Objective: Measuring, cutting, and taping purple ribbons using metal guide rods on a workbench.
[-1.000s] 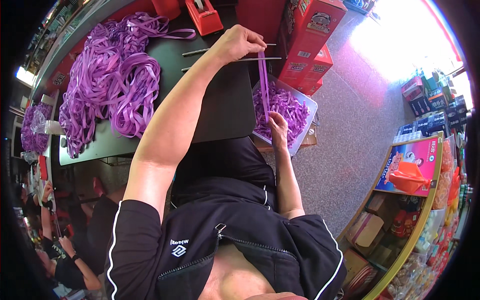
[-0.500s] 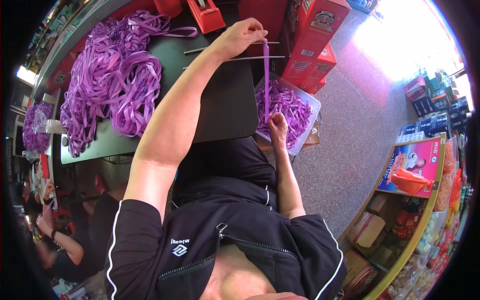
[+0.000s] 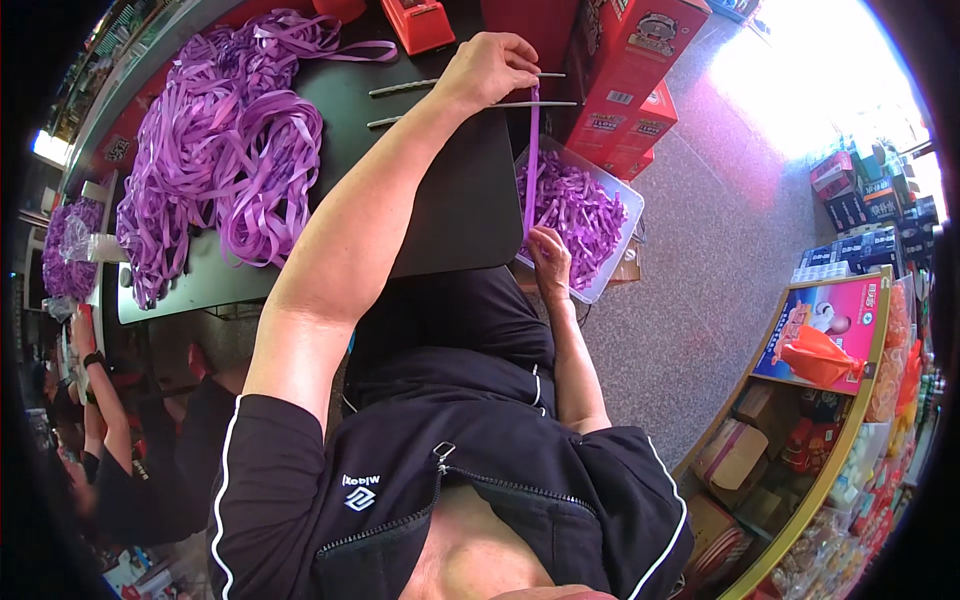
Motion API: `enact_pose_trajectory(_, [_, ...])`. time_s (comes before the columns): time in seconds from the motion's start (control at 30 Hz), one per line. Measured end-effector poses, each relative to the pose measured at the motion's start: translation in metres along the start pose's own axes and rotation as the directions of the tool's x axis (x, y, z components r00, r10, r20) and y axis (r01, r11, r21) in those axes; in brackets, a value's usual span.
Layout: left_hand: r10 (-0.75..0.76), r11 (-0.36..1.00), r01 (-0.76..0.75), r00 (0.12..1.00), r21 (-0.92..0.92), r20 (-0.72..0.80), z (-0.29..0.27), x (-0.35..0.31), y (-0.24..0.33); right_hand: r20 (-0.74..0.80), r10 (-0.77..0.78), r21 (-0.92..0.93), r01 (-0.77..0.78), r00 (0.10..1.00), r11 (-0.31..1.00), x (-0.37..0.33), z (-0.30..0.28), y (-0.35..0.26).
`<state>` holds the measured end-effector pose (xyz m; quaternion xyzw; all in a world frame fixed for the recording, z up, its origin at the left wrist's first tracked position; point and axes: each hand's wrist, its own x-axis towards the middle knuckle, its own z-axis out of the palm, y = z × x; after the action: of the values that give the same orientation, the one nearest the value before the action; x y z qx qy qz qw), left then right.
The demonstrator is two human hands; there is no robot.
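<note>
A narrow purple ribbon (image 3: 534, 150) runs taut between my two hands, past the ends of two thin metal rods (image 3: 530, 104) that jut over the table's right edge. At the rods, my left hand (image 3: 492, 70) is closed, its fingertips pinching the ribbon's upper end. My right hand (image 3: 550, 262) is closed on the lower end, beside the table corner. Below the ribbon stands a clear plastic bin (image 3: 632, 205) full of short purple ribbon pieces (image 3: 585, 215). On the dark table (image 3: 455, 200), left of my left arm, lies a big tangled heap of purple ribbon (image 3: 215, 150).
A red tape dispenser (image 3: 418, 25) sits at the table's far edge. Stacked red cartons (image 3: 625, 95) stand behind the bin. At far left another person's arms (image 3: 110, 400) reach toward a second table with purple ribbon (image 3: 70, 245). A goods-filled display case (image 3: 800, 430) stands at right.
My right hand has shifted slightly left with the ribbon's lower end, so the ribbon now slants a little. My left hand stays at the rods. The other person's arms have moved up.
</note>
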<state>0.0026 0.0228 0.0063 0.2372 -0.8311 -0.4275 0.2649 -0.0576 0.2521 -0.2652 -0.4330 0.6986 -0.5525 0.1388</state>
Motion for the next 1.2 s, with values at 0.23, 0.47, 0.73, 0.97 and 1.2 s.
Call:
enact_pose_trajectory(0.23, [-0.012,0.989,0.014,1.0,0.146,-0.012,0.0,-0.007,0.003,0.023,-0.148,-0.128,0.149,0.989,0.98,-0.01,-0.005,-0.006])
enact_pose_trajectory(0.47, [-0.006,0.993,0.005,1.0,0.119,0.01,0.0,-0.002,-0.004,0.052,-0.101,0.015,0.1,0.994,0.995,-0.031,-0.017,-0.027])
enact_pose_trajectory(0.73, [-0.007,0.99,0.006,1.0,0.139,0.008,-0.007,-0.002,-0.008,0.198,-0.067,0.205,0.026,0.978,0.978,-0.059,-0.072,-0.085])
enact_pose_trajectory(0.97, [-0.001,0.986,-0.007,0.999,0.165,0.051,-0.006,0.0,-0.001,0.201,-0.179,0.155,0.149,0.963,0.977,-0.067,-0.093,-0.127])
enact_pose_trajectory(1.2, [-0.043,0.99,0.042,0.999,0.136,0.006,-0.007,-0.004,0.002,0.193,-0.472,0.049,0.472,0.86,0.88,-0.052,-0.1,-0.177])
